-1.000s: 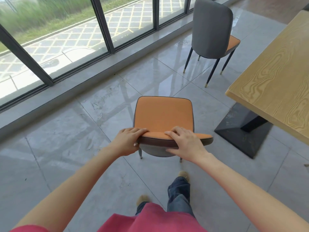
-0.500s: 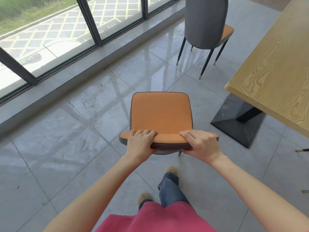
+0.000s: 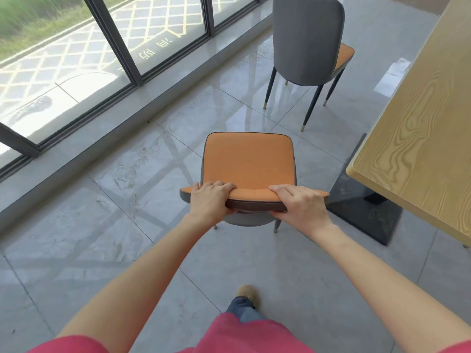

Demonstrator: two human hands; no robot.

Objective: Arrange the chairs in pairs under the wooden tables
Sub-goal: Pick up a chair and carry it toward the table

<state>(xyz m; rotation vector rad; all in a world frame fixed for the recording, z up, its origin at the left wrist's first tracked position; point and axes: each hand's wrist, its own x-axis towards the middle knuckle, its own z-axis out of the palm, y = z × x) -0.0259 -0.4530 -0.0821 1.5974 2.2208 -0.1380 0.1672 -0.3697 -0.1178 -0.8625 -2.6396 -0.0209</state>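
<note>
An orange-seated chair point(image 3: 248, 160) with a grey shell stands right in front of me, seen from above and behind. My left hand point(image 3: 210, 201) grips the top edge of its backrest on the left, and my right hand point(image 3: 302, 206) grips the same edge on the right. A second chair point(image 3: 307, 39) with a grey back and orange seat stands further ahead, facing the wooden table point(image 3: 420, 138) on the right. Both chairs stand outside the table's edge.
The table's black base plate point(image 3: 367, 210) lies on the grey tiled floor just right of the held chair. A raised sill and dark-framed glass wall point(image 3: 119, 47) run along the left. My foot point(image 3: 247, 293) is on the tiles behind the chair.
I have stepped forward with the chair, so the far chair and table look closer. Both hands have closed more firmly over the backrest's top edge.
</note>
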